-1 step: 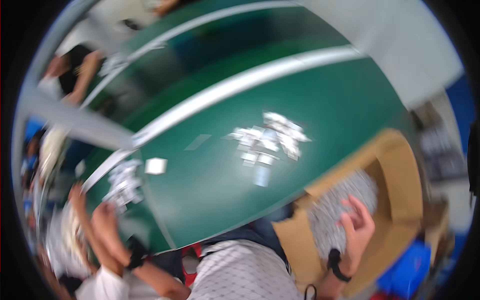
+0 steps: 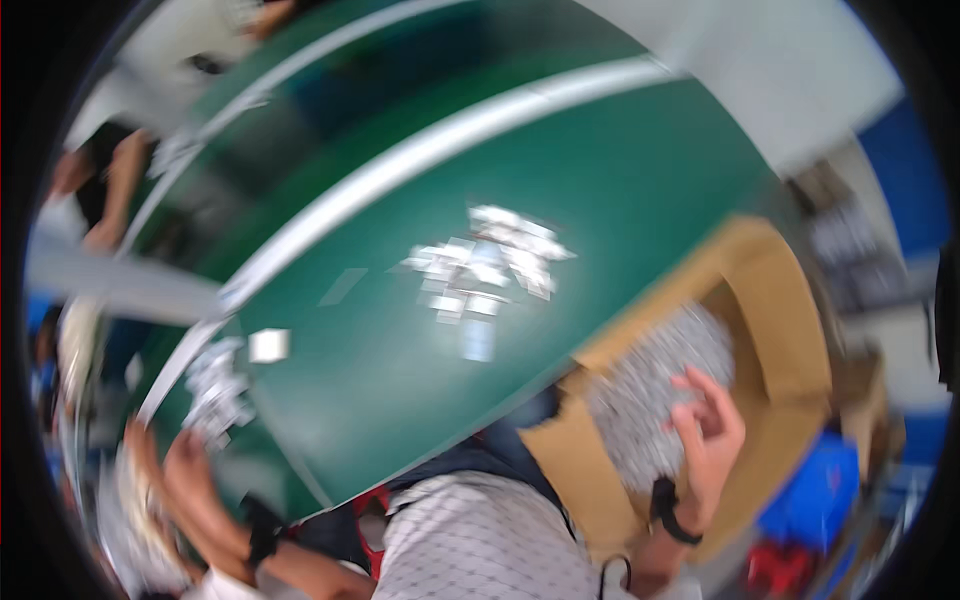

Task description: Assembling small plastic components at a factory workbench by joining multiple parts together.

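Note:
My right hand [image 2: 708, 430], with a black band at the wrist, hovers over an open cardboard box [image 2: 785, 325]. Its fingers are bent but apart from the thumb, and nothing shows between them. Many small grey pieces [image 2: 645, 385] fill the box, too blurred to name. At the far left, my left hand [image 2: 190, 468] reaches to the near side of a pile of small white pieces [image 2: 216, 390]. Motion smears its fingers, so a grip cannot be made out. A co-worker's hand [image 2: 143, 445] is right beside it.
A loose heap of white pieces [image 2: 490, 260] lies mid-table on the green surface [image 2: 390, 390]. A small white block [image 2: 269, 346] sits near the seam. A white raised rail [image 2: 430, 140] runs behind. Blue bags [image 2: 815, 490] are beyond the box at right.
The whole view has swung, so the table, heap and box sit further left in the picture. Both hands keep much the same pose, the right one still over the box.

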Available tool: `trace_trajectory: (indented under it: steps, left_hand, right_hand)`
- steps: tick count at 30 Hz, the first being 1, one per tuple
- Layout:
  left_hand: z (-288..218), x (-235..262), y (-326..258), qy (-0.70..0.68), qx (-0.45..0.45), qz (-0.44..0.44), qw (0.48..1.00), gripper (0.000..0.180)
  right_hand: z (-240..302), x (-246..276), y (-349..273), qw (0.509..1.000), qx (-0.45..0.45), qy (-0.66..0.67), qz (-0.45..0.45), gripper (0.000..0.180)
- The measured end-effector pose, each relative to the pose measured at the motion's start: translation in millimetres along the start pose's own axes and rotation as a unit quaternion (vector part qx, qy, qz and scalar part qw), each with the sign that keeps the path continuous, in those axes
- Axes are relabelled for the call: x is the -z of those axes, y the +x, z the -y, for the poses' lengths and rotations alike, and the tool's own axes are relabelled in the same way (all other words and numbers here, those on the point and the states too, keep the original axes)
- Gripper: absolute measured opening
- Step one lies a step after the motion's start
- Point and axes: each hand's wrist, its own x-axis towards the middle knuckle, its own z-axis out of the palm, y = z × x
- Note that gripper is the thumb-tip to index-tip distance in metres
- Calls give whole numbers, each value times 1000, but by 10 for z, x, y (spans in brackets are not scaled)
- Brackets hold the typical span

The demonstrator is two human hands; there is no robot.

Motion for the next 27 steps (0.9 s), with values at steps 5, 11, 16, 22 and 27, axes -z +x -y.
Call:
trace_trajectory:
  steps: [5, 11, 16, 22, 27]
  left_hand:
    - [-1167, -194, -88, -7, -149, -66, 987, 37]
    - [-2971, -356, -1191, -353, -313, 309, 826, 11]
    - [-3238, -680, -1437, -336, -301, 316, 835, 8]
    - [-3285, -748, -1409, -320, -293, 287, 854, 10]
    - [-3354, -698, -1346, -348, -266, 285, 852, 9]
  right_hand:
    - [190, 581, 24, 956, 67, -108, -266, 22]
    - [-1778, 734, 527, 920, -171, -340, -95, 28]
    - [-3376, 608, 146, 774, -301, -529, 174, 17]
    - [-3758, 452, -60, 827, -35, -515, 223, 13]
    - [-3860, 405, -171, 791, 44, -574, 208, 7]
